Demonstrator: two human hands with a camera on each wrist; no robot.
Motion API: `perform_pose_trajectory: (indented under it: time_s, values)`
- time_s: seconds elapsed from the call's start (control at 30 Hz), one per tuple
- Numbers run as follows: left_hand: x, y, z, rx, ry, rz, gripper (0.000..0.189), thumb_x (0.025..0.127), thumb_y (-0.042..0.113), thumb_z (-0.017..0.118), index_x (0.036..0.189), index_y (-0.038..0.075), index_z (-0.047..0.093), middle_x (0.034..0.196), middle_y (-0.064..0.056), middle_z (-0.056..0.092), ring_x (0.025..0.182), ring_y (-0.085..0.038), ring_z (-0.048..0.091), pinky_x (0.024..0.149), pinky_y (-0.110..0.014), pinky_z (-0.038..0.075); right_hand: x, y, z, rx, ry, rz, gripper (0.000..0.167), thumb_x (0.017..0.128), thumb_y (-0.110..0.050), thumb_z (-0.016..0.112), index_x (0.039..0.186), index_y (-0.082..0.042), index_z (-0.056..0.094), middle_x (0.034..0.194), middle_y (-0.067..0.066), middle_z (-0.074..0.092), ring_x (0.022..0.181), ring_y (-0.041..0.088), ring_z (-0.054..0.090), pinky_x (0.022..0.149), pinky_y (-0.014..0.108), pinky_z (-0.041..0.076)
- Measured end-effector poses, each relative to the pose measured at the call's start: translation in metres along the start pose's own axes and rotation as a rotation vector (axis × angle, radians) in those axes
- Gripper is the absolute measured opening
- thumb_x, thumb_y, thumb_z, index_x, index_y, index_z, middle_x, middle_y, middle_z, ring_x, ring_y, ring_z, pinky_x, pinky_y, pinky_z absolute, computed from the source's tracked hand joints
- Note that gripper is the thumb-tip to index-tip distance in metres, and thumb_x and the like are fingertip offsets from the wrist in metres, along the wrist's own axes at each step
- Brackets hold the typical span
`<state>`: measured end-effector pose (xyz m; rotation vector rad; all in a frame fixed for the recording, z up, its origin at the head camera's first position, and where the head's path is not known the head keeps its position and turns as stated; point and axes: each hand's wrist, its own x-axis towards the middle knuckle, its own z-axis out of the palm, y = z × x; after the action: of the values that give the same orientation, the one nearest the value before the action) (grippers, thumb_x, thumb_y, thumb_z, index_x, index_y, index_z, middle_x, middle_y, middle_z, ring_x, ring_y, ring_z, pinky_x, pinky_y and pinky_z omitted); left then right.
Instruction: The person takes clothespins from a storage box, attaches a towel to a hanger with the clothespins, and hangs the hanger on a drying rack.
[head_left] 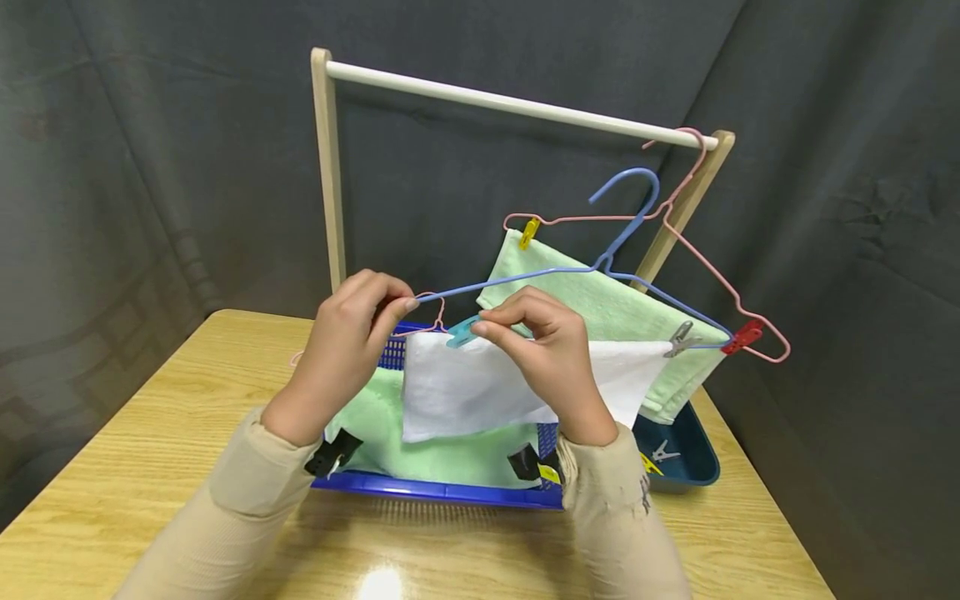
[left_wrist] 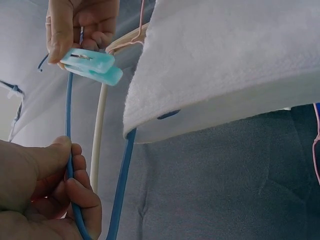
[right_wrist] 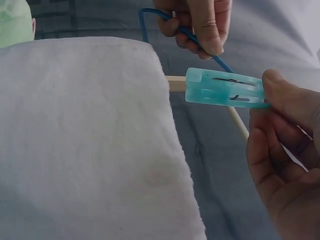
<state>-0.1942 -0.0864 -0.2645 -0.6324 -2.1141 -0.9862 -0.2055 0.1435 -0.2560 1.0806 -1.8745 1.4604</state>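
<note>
My left hand [head_left: 341, 354] pinches the left end of a blue hanger [head_left: 517, 277] between thumb and fingers. A white towel [head_left: 457, 396] is folded over its lower bar, which runs into the fold in the left wrist view. Near the hanger's right end a grey clothespin [head_left: 681, 340] grips the towel. With thumb and fingertips my right hand [head_left: 551, 358] pinches a teal clothespin [right_wrist: 225, 89] by its handle end. Its tip points left, by the towel's upper left corner in the head view; in the right wrist view it is apart from the towel's edge.
A rack with a white rod [head_left: 495, 100] stands behind. From it hangs a pink hanger [head_left: 705, 258] with a green towel [head_left: 600, 304], a yellow clothespin [head_left: 529, 233] and a red clothespin [head_left: 742, 337]. Below are a blue basket [head_left: 442, 490] of green cloth and a dark tray [head_left: 693, 467] with clothespins.
</note>
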Motion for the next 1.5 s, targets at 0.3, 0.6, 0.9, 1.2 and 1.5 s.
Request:
perform_pose_trajectory:
  time_s: [0.3,0.6,0.9,1.2,1.5]
  values:
    - [0.000,0.001,0.000,0.004,-0.013,-0.016,0.008,0.097,0.008,0.068,0.096,0.000,0.068,0.090,-0.010,0.062,0.083,-0.023,0.056,0.074,-0.037,0.047,0.007,0.007,0.009,-0.030,-0.019,-0.053,0.014,0.078,0.015,0.079,0.080,0.003,0.074,0.081,0.010,0.070,0.079,0.018,0.065,0.075,0.029,0.055]
    - [0.000,-0.001,0.000,0.005,-0.008,-0.021,0.008,0.096,0.008,0.069,0.096,0.000,0.068,0.091,-0.011,0.062,0.083,-0.023,0.057,0.074,-0.037,0.047,0.010,0.014,0.020,-0.071,-0.047,-0.095,0.009,0.086,-0.006,0.081,0.082,0.000,0.076,0.081,0.007,0.071,0.074,0.015,0.060,0.067,0.025,0.049]
    - [0.000,-0.001,0.000,0.001,-0.007,-0.022,0.009,0.097,0.008,0.068,0.097,0.000,0.067,0.090,-0.011,0.061,0.082,-0.024,0.056,0.074,-0.037,0.047,0.010,0.017,0.030,-0.070,-0.076,-0.102,0.021,0.091,-0.020,0.078,0.083,0.000,0.076,0.083,0.006,0.071,0.075,0.016,0.062,0.067,0.026,0.051]
    - [0.001,0.003,0.002,-0.005,-0.024,-0.017,0.010,0.099,0.010,0.066,0.098,0.000,0.066,0.091,-0.010,0.060,0.082,-0.023,0.054,0.073,-0.037,0.046,0.012,0.020,0.036,-0.093,-0.086,-0.101,0.006,0.085,-0.002,0.081,0.083,0.000,0.076,0.083,0.008,0.072,0.077,0.017,0.064,0.071,0.028,0.054]
    - [-0.001,0.002,0.004,0.007,-0.038,-0.026,0.011,0.100,0.010,0.064,0.099,-0.001,0.065,0.091,-0.011,0.058,0.082,-0.023,0.054,0.073,-0.037,0.046,0.014,0.021,0.042,-0.118,-0.116,-0.064,0.006,0.083,0.003,0.081,0.083,-0.001,0.077,0.084,0.008,0.073,0.076,0.016,0.065,0.069,0.028,0.054]
